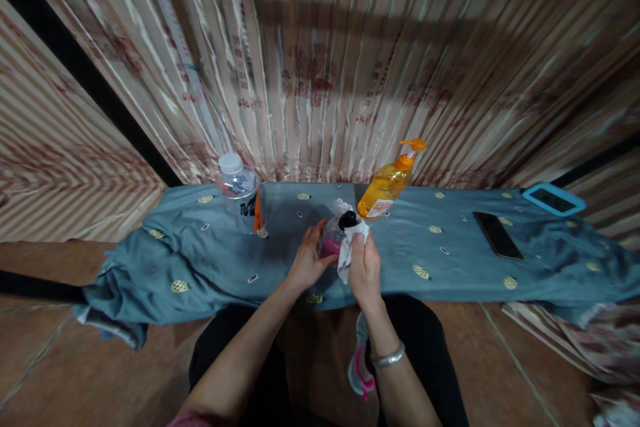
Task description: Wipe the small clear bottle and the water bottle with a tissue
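Observation:
My left hand (310, 257) is closed around the side of a small clear bottle (330, 243) with a black cap and something pink in its lower part. A crumpled white tissue (346, 255) is pinched in my right hand (365, 263), which presses it against the bottle's right side. Part of the bottle is hidden behind the tissue and my fingers. Just behind and to the right stands an orange pump bottle (383, 188) with a white label.
A large clear bottle (240, 197) with a white cap stands at left on the blue-green cloth (285, 273). To the right lie a black phone (497, 235) and a blue-framed object (554, 199). A striped curtain (320, 67) hangs directly behind. My knees are under the front edge.

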The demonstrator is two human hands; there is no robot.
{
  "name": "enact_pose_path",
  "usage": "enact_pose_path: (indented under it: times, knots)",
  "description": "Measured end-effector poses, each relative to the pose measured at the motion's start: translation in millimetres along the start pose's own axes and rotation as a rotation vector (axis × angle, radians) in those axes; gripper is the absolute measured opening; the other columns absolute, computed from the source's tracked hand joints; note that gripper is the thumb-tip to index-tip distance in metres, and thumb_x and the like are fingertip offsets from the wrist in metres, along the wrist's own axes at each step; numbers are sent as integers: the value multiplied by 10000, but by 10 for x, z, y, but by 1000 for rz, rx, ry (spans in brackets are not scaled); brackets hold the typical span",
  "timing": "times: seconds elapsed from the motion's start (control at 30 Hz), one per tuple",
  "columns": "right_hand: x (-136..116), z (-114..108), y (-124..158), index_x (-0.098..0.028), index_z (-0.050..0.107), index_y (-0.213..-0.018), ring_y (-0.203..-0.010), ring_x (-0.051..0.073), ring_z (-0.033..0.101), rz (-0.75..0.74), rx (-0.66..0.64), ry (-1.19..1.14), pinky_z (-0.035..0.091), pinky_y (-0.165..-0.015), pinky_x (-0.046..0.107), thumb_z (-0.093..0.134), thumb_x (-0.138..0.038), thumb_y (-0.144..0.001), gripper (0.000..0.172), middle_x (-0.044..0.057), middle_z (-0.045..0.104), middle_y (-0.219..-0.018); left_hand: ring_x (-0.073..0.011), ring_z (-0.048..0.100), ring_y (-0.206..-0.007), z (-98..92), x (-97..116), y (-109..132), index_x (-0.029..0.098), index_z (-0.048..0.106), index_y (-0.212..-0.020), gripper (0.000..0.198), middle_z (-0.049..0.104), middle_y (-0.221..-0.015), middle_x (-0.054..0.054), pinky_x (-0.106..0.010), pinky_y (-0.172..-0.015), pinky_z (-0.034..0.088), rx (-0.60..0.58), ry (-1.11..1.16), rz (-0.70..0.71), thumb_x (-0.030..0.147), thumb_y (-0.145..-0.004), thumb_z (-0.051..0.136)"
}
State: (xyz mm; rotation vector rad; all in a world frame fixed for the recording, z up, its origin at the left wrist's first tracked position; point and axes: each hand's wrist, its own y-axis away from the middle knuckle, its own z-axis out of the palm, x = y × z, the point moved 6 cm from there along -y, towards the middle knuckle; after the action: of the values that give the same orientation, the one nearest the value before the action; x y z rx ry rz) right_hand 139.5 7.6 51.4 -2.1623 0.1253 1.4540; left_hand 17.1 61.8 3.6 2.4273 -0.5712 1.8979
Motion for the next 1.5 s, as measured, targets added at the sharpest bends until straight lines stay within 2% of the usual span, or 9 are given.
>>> enact_pose_path:
  times: [0.13, 0.23, 0.43, 0.57, 0.77, 1.0, 1.2, 1.4, 1.5]
  knots:
    - [-213, 69, 90, -190, 385, -1390, -1310, 223, 412, -200, 58, 93, 335, -1080, 463, 297, -325, -981, 440, 141, 486, -1373, -229, 557, -1018, -9, 110, 19, 167, 575, -1106, 423, 571, -1047, -81, -389, -907, 469, 57, -136, 73, 199, -690, 644]
    - [-136, 187, 196, -193, 261, -1455, -1382, 226, 304, -269, 99, 151, 282, -1112, 497, 321, -290, -973, 495, 155, 351, -1467, -230, 574, -1021, -6, 110, 22, 155, 540, -1090, 379, 584, -1062, -98, -384, -910, 466, 105, -126, 70, 214, -723, 610]
    - [231, 260, 244, -161, 136, -1492, -1362, 255, 353, -110, 69, 77, 339, -1077, 500, 327, -348, -967, 590, 187, 339, -1476, -265, 638, -1009, 69, 22, -22, 162, 444, -1182, 491, 638, -1098, -115, -396, -885, 487, 39, -131, -57, 266, -734, 616]
    - [98, 140, 186, -201, 261, -1468, -1365, 229, 359, -120, 70, 85, 318, -1104, 465, 296, -343, -977, 512, 135, 380, -1476, -263, 613, -1089, 87, 71, -50, 180, 425, -1242, 534, 607, -1208, -123, -396, -933, 471, 23, -153, 40, 252, -741, 595]
    - [-167, 99, 53, -194, 358, -1423, -1364, 204, 358, -264, 80, 104, 293, -1122, 448, 304, -326, -977, 468, 124, 428, -1446, -251, 638, -994, 96, 0, -50, 167, 439, -1228, 520, 645, -1120, -122, -387, -854, 503, 10, -116, 45, 238, -735, 591]
    - [357, 139, -354, -187, 647, -1086, -1048, 210, 610, 58, 31, -211, 436, -955, 358, 316, -502, -934, 481, 84, 690, -1067, -292, 512, -1245, 117, -62, -76, 159, 329, -1375, 722, 517, -1350, -163, -471, -1055, 388, -7, -127, 105, 252, -728, 635]
    - [944, 272, -223, -179, 697, -919, -837, 192, 646, 332, 13, -418, 491, -776, 294, 423, -543, -845, 461, 48, 734, -880, -290, 187, -1448, 160, -172, -79, 171, 184, -1456, 882, 215, -1549, -190, -475, -1175, 185, 31, -153, 159, 410, -759, 668]
    - [777, 192, -295, -174, 693, -854, -768, 195, 638, 355, 43, -539, 496, -715, 310, 550, -532, -780, 392, 37, 726, -811, -269, 67, -1468, 168, -180, -47, 206, 93, -1483, 906, 92, -1582, -168, -453, -1189, 124, 11, -151, 172, 426, -789, 634]
    - [553, 202, -522, -180, 686, -814, -745, 203, 642, 339, -72, -575, 501, -714, 326, 607, -544, -755, 377, 25, 717, -778, -274, 43, -1469, 146, -161, -45, 191, 46, -1486, 980, 68, -1581, -184, -467, -1190, 93, 23, -120, 161, 408, -759, 666]
